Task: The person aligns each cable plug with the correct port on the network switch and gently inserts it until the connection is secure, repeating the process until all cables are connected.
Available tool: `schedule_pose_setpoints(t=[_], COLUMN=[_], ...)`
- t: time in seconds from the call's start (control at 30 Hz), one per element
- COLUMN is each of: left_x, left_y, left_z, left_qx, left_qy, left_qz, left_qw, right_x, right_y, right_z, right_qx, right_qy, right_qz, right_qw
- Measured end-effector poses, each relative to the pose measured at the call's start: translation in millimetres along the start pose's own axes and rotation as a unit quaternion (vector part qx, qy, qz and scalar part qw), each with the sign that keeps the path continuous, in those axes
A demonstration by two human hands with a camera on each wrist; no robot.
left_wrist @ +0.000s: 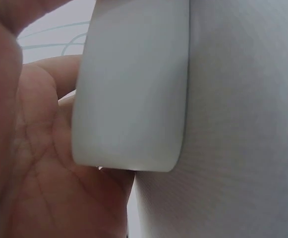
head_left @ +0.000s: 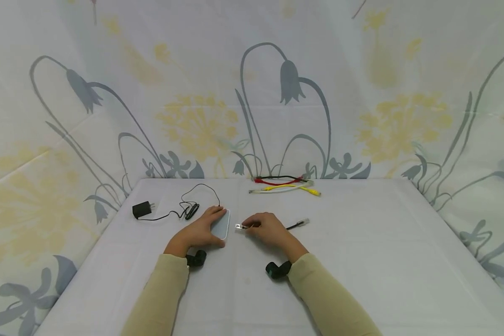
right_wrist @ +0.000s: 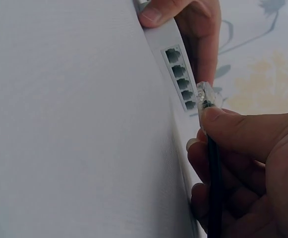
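A small white network switch (head_left: 220, 226) lies on the table, gripped by my left hand (head_left: 196, 231) with the thumb at its near end and the fingers at its far end. The left wrist view shows its plain side wall close up. Its row of several ports (right_wrist: 182, 82) faces my right hand (head_left: 270, 232). Between thumb and fingers, that hand pinches a black Ethernet cable (right_wrist: 213, 168) just behind its clear plug (right_wrist: 203, 94). The plug points at the switch, close to the port at the row's near end. The cable's other plug (head_left: 304, 221) lies to the right.
A black power adapter (head_left: 141, 210) sits at the left, its thin cord (head_left: 191, 211) looped and running to the switch's far end. Toward the table's back edge lie red (head_left: 273, 183), white (head_left: 258, 191) and yellow (head_left: 314, 192) cables, plus a black one. A floral cloth (head_left: 218, 70) hangs behind.
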State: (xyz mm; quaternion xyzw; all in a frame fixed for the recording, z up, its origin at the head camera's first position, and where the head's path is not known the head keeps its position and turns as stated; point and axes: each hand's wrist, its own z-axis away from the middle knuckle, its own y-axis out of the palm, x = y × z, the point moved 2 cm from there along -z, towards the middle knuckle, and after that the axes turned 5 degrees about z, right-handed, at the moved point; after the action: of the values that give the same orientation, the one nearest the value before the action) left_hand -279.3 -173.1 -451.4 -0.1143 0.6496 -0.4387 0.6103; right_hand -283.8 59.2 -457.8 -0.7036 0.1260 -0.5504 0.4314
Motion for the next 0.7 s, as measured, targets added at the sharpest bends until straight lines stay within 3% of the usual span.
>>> schedule_pose_setpoints(t=[0.7], left_x=[0.5], left_y=[-1.3], left_z=[0.6], left_qx=[0.006], left_qy=[0.013], left_qz=[-0.006], left_qw=[0.9999], right_x=[7], right_y=[12], right_z=[-0.1], right_qx=[-0.004], right_qy=[-0.052], right_qz=[0.011], right_qw=[0.9986])
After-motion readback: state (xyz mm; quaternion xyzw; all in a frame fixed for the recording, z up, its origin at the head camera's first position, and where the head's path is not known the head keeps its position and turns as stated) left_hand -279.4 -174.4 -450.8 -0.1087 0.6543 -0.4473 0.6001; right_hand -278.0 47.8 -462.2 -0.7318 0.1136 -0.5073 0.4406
